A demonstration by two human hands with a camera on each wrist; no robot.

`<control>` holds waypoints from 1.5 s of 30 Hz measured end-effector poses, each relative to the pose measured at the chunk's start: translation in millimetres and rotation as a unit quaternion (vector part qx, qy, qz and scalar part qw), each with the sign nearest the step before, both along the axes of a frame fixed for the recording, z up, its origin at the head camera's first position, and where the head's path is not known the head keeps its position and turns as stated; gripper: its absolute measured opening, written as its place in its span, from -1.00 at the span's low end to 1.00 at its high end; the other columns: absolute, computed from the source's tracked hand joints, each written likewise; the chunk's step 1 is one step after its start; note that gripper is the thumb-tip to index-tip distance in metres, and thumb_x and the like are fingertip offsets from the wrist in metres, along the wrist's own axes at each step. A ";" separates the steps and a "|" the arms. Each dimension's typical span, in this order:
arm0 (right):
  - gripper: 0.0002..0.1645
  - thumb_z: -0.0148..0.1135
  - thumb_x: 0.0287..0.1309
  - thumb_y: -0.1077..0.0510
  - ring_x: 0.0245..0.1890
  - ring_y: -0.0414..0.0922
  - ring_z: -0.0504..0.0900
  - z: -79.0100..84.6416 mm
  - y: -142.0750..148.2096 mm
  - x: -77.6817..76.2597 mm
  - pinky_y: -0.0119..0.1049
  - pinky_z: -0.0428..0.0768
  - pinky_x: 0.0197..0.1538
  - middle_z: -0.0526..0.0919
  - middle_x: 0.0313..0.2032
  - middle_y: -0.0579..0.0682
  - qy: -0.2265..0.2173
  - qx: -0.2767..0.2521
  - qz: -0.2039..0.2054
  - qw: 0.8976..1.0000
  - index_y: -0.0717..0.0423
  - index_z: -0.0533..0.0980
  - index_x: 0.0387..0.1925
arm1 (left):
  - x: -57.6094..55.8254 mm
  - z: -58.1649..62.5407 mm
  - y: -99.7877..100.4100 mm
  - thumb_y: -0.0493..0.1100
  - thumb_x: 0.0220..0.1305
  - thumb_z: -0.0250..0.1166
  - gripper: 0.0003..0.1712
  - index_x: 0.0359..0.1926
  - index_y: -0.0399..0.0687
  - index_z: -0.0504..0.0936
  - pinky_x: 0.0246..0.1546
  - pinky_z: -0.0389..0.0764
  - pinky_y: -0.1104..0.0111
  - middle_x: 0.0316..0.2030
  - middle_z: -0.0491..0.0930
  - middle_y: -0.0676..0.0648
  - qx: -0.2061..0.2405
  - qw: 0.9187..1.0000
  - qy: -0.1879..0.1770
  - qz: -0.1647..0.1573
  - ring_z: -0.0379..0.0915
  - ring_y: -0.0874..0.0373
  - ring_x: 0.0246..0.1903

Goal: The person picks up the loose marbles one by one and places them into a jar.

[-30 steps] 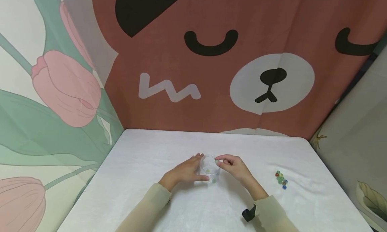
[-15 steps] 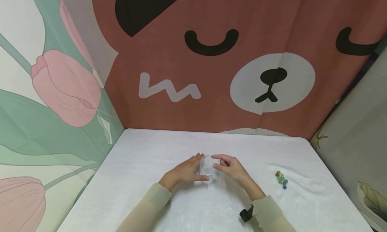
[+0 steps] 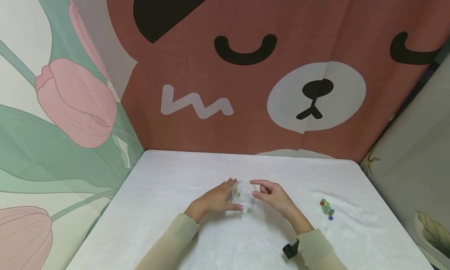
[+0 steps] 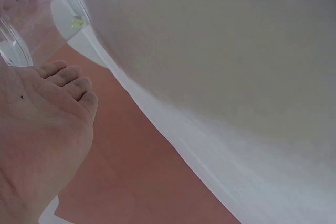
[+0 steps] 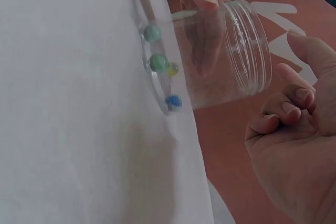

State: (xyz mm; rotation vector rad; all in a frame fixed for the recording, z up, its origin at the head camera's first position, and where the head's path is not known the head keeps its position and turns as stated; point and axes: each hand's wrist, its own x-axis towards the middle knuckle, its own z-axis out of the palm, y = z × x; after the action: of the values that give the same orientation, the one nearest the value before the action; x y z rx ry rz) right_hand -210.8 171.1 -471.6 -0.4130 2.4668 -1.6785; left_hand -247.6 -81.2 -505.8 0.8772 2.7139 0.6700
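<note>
- The clear plastic jar (image 5: 212,85) is stood upright on the white-covered counter (image 3: 175,168), between the two hands, with its threaded rim uppermost.
- By the left hand (image 3: 216,197) the jar is held at its side; the fingers are clamped on it, with the thumb on the near side and the others set behind.
- The right hand (image 3: 275,197) is held just beside the jar's rim; its thumb and index finger are kept apart with nothing pinched, and the remaining fingers are curled.
- At the bottom of the jar two green marbles (image 5: 158,62), a yellow marble (image 5: 172,68) and a blue marble (image 5: 174,100) are seen.
- A cluster of coloured marbles (image 3: 326,208) is laid on the counter, well apart from the jar, to the right.
- The counter is backed by a brown bear-print curtain (image 3: 193,67) and flanked on the left by a tulip-print curtain (image 3: 77,102).
</note>
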 end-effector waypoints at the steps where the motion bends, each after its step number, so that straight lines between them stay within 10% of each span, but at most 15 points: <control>1: -0.46 0.40 0.27 0.11 -0.50 -0.24 0.27 -4.8 3.7 -2.3 -0.44 0.27 -0.47 0.28 -0.51 -0.07 0.000 -0.001 -0.003 1.000 0.21 0.56 0.23 | -0.1 0.0 -0.1 0.50 0.19 0.26 0.24 0.61 -0.11 0.01 0.57 0.02 0.07 0.58 0.03 -0.13 0.001 1.000 0.000 -0.001 -0.16 -0.02 0.59; 45: -0.43 0.36 0.31 0.08 -0.50 -0.28 0.24 -29.8 125.8 24.1 -0.33 0.34 -0.48 0.25 -0.49 -0.11 -0.010 0.032 -0.109 0.993 0.23 0.50 0.26 | 1.7 2.6 -1.0 0.53 0.18 0.24 0.26 0.60 -0.15 0.01 0.58 0.01 0.12 0.58 0.03 -0.14 -0.011 1.000 0.009 -0.006 -0.14 -0.03 0.58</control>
State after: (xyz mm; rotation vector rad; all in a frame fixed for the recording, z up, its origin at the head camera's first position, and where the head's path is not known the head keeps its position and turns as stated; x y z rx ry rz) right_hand -186.7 296.9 -501.4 -0.1211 2.6255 -1.6622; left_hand -245.9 -82.2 -503.2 0.8984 2.7233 0.6329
